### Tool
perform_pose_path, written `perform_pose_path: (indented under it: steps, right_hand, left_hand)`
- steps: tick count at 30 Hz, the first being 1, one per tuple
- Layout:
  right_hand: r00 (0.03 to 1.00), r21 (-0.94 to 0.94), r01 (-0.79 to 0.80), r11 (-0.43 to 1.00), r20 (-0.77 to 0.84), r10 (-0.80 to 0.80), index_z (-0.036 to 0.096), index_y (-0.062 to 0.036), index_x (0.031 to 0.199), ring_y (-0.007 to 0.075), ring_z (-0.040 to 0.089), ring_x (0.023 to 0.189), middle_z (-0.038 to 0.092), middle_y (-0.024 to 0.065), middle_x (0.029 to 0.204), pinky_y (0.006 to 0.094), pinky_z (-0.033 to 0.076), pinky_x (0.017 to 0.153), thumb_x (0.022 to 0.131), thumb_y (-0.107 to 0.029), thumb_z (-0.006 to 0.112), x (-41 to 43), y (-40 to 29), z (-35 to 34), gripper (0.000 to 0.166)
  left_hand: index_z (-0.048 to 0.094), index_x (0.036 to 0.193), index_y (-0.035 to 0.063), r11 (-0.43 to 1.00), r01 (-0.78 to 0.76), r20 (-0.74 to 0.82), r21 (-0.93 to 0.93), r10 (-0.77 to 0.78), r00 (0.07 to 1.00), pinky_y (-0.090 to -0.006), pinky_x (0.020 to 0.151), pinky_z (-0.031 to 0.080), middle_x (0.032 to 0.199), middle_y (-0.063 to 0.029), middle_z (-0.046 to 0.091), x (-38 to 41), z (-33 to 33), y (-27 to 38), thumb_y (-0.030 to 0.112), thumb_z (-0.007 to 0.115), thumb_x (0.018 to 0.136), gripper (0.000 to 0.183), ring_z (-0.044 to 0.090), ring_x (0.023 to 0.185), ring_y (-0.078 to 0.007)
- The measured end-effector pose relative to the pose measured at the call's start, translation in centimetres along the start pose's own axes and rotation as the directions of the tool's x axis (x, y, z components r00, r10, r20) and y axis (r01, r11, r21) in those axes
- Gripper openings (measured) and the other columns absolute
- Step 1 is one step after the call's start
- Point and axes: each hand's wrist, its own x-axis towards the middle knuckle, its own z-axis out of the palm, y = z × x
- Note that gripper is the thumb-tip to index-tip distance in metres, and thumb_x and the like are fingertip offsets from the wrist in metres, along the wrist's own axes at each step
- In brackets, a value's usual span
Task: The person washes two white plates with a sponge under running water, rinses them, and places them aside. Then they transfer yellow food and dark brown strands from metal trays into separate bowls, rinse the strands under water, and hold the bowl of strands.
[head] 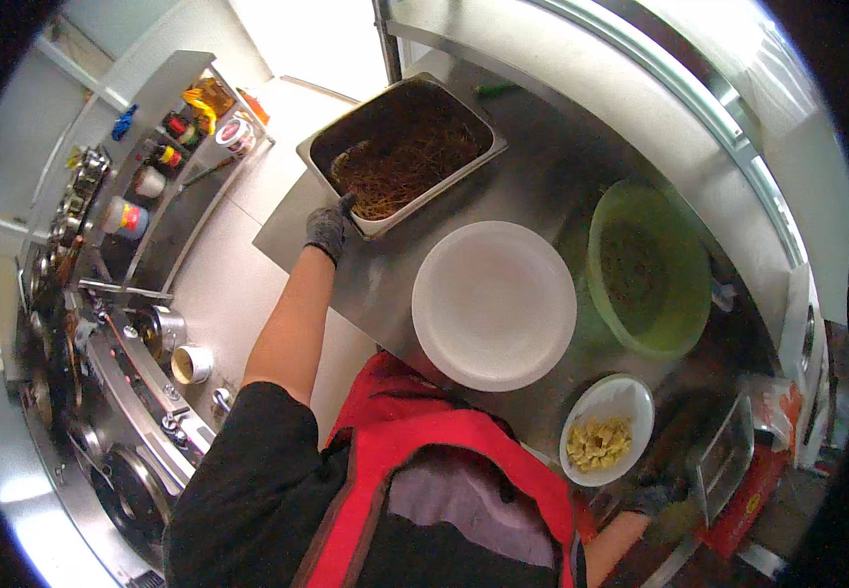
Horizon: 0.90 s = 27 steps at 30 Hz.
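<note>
My left hand, in a dark grey glove, grips the near left corner of a deep stainless steel pan, thumb at its rim. Brown, stringy, dried-looking plant matter covers the pan's bottom. At the lower right, my right hand, also gloved, is dim and blurred beside a white bowl of yellowish chopped pieces. Whether its fingers hold anything is not clear. Before me on the steel table stands a large round white basin, with a green translucent basin to its right.
A clear plastic container and a red box are beyond my right hand. A raised ledge borders the table's far side. Leftward, across the tiled floor, stand a stove with pots and a shelf of jars.
</note>
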Motion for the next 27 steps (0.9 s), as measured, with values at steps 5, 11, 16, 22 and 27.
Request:
perform_pose_path:
  steps: [5,11,16,22,27]
  right_hand:
    - [0.986,-0.164,-0.154,0.974,0.043,0.164,0.05,-0.0096,0.12,0.0266,0.051,0.095,0.053,0.0136,0.11,0.0373,0.046,0.075,0.086,-0.026,0.048,-8.2,3.7,13.4,0.038]
    - [0.937,-0.161,-0.116,0.98,0.309,0.162,0.052,-0.005,0.116,0.0192,0.055,0.068,0.061,0.0097,0.089,0.0298,0.047,0.058,0.086,-0.025,0.054,-13.9,6.7,21.7,0.037]
    - [0.912,-0.27,0.071,0.96,0.407,0.047,0.054,-0.0009,0.112,0.0142,0.057,0.07,0.061,0.0082,0.087,0.0242,0.046,0.058,0.087,-0.025,0.055,-19.6,4.2,29.9,0.034]
    - [0.621,-0.365,0.488,0.793,0.784,-0.021,0.052,0.0012,0.115,0.0207,0.056,0.098,0.058,0.0139,0.107,0.0313,0.044,0.088,0.08,-0.015,0.064,-24.4,1.2,44.2,0.04]
    - [-0.02,0.036,0.998,0.057,0.965,-0.26,0.041,-0.0011,0.126,0.0365,0.043,0.116,0.048,0.0215,0.121,0.0374,0.034,0.1,0.07,-0.019,0.07,-20.2,3.3,54.6,0.066]
  left_hand:
    - [0.06,0.092,-0.0002,0.991,-0.127,0.052,-0.033,0.128,0.99,-0.0382,0.063,0.049,0.081,-0.0148,0.062,4.3,0.5,-0.8,0.009,0.064,0.07,0.025,0.06,0.07,-0.0279]
    - [0.058,0.078,0.0004,0.933,-0.029,0.097,-0.358,0.068,0.993,-0.0381,0.057,0.047,0.068,-0.0123,0.057,4.4,-2.8,0.1,0.003,0.057,0.064,0.014,0.056,0.062,-0.0265]
    - [0.059,0.081,0.0014,0.928,-0.124,0.221,-0.351,0.211,0.952,-0.0311,0.055,0.047,0.07,-0.0077,0.058,3.0,-9.6,2.3,0.002,0.055,0.067,0.015,0.055,0.06,-0.0199]
    - [0.06,0.091,-0.0004,0.904,-0.22,0.316,-0.366,0.343,0.884,-0.027,0.058,0.049,0.075,-0.0059,0.062,-1.3,-14.1,6.2,-0.004,0.053,0.071,0.022,0.057,0.061,-0.0157]
    - [0.061,0.099,-0.0016,0.876,-0.231,0.463,-0.423,0.428,0.776,-0.0271,0.063,0.051,0.082,-0.0082,0.064,-6.2,-12.7,9.6,-0.004,0.051,0.07,0.03,0.06,0.068,-0.017]
